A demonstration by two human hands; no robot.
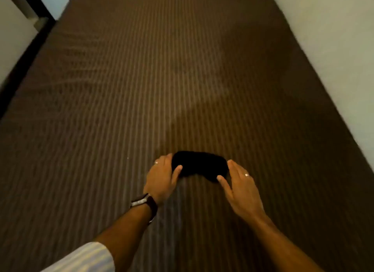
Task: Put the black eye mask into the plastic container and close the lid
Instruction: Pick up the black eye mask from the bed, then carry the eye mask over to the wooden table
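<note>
The black eye mask lies flat on the brown striped surface, a little below the middle of the head view. My left hand touches its left end, thumb resting on the mask's near edge and fingers curled around the far side. My right hand is at its right end, thumb against the near edge and fingers along the side. Whether either hand has a firm grip is unclear. No plastic container is in view.
The brown striped surface is long and narrow, running away from me. Pale floor or wall borders its right edge. A dark strip and a pale surface border the left. A watch sits on my left wrist.
</note>
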